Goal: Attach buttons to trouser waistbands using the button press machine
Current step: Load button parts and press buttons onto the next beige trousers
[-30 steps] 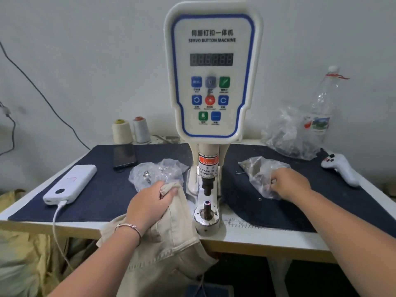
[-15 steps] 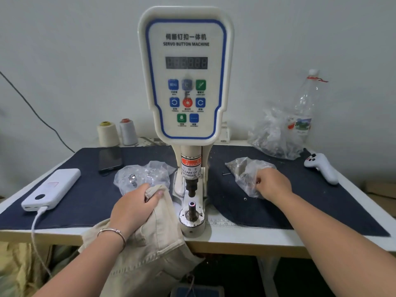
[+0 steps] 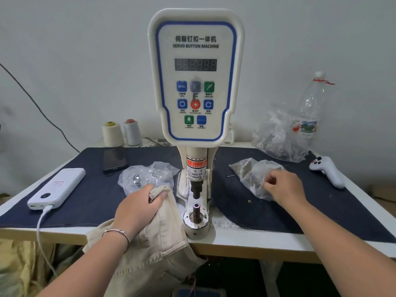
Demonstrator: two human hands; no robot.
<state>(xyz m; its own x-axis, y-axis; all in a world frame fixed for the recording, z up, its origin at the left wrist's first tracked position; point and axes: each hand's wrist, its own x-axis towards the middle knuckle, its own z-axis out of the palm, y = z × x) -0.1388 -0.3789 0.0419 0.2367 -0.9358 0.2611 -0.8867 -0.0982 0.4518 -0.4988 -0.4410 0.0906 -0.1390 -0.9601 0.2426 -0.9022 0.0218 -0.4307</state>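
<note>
At a white table (image 3: pixel 246 241) under navy cloth (image 3: pixel 90 198) against a bare wall, my left hand (image 3: pixel 137 209) grips beige trousers (image 3: pixel 158 249), my right hand (image 3: pixel 285 189) pinching a plastic bag (image 3: pixel 250 172).

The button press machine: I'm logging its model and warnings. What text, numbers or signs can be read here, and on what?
"SERVO BUTTON MACHINE", under a line of Chinese characters: control panel.
"MENU": blue key.
"WARNING", "CARE OF", "FINGER" (partly cut off): warning label on the press column.
"18", "19": ruler strip on the table edge.
Display digits unlit; small key captions and bottle label too blurred.
</note>
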